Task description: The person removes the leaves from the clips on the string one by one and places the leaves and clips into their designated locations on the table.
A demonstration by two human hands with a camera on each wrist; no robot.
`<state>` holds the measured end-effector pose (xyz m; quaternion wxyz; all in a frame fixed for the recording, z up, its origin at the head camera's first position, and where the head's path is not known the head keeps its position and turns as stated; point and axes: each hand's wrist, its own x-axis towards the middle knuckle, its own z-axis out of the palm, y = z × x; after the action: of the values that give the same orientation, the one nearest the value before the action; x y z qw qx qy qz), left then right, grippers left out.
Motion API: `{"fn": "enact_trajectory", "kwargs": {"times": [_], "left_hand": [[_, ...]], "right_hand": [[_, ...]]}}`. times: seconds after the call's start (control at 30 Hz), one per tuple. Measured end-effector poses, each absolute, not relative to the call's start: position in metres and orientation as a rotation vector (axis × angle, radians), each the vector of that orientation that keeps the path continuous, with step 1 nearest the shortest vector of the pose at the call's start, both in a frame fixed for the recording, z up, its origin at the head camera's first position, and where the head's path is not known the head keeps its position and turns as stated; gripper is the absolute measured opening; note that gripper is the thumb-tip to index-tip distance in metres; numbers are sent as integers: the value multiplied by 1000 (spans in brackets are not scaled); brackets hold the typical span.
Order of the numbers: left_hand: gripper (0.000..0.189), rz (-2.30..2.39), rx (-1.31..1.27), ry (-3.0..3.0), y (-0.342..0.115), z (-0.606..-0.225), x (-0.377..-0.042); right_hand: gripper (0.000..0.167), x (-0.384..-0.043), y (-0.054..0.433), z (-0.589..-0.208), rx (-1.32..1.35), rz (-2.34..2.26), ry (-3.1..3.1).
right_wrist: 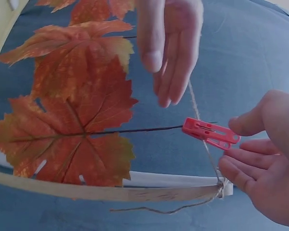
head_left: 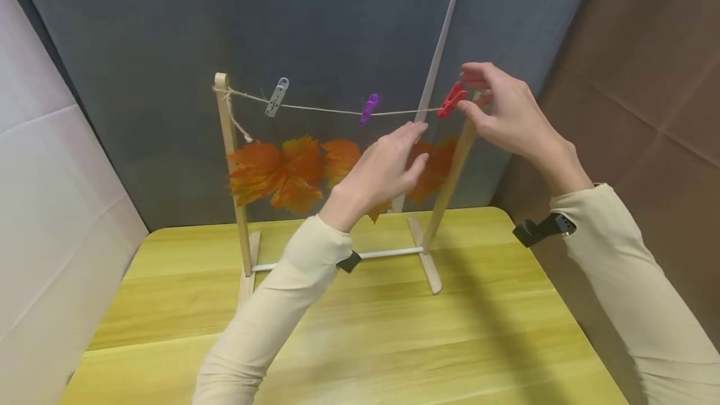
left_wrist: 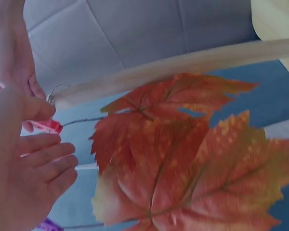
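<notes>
A red clothespin (right_wrist: 209, 132) sits on the string near the right post and clasps the dark stem of an orange leaf (right_wrist: 82, 130). My right hand (head_left: 506, 108) is around its handle end; in the right wrist view the thumb and fingers stand apart at either side of the handles. My left hand (head_left: 385, 164) hovers in front of the string, left of the red clothespin, its fingers extended with nothing in them. Farther left on the string are a purple clothespin (head_left: 369, 109) and a grey clothespin (head_left: 277, 97). Several orange leaves (head_left: 304, 170) hang below, partly hidden by my left forearm.
The string (head_left: 326, 109) runs between two wooden posts, the left post (head_left: 229, 142) and the right post (head_left: 450, 186), joined low down by a white rod (head_left: 390, 254). This stand rests on a yellow wood-grain table (head_left: 394, 342). Behind hangs a dark grey cloth (head_left: 349, 24).
</notes>
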<state>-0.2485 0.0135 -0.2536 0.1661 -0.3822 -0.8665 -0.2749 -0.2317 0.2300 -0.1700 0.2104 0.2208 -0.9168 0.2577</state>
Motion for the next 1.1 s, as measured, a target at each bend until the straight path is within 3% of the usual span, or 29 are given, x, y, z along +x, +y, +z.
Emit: {"fn": "enact_trajectory", "kwargs": {"times": [0.47, 0.77, 1.1], "left_hand": [[36, -813, -717, -2348, 51, -255, -261], [18, -918, -650, -2360, 62, -252, -266], [14, -1083, -639, -2323, 51, -255, -271]], "right_hand": [[45, -237, 218, -165, 582, 716, -2644], [41, -239, 209, -166, 527, 767, -2612], [32, -243, 203, -163, 487, 808, -2583]]}}
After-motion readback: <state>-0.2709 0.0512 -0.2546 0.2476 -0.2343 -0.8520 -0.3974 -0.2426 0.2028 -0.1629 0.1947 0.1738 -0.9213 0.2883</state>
